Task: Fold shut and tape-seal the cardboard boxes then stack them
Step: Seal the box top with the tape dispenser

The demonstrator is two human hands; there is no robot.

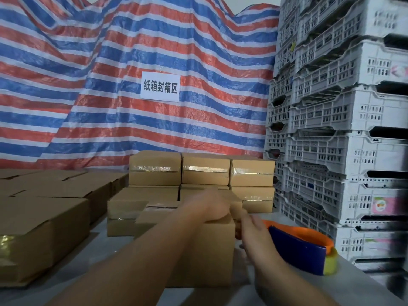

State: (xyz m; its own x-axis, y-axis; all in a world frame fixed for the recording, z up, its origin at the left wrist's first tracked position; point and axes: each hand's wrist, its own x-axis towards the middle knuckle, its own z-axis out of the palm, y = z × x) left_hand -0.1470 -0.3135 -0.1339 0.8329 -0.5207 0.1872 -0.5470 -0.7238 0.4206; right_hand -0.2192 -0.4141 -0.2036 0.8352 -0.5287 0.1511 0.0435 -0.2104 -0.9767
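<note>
The left hand (207, 206) presses flat on the near box (198, 246) to steady it, while the right hand (254, 228) grips the tape dispenser (302, 246) at its right edge.

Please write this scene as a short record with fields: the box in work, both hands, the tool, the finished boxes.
box in work: cardboard box, flaps shut, nearest the person
left hand: left hand pressing on the box top
right hand: right hand at the box's right edge, grip blurred
tool: tape dispenser, orange and blue, on the table right of the box
finished boxes: taped boxes stacked behind
</note>
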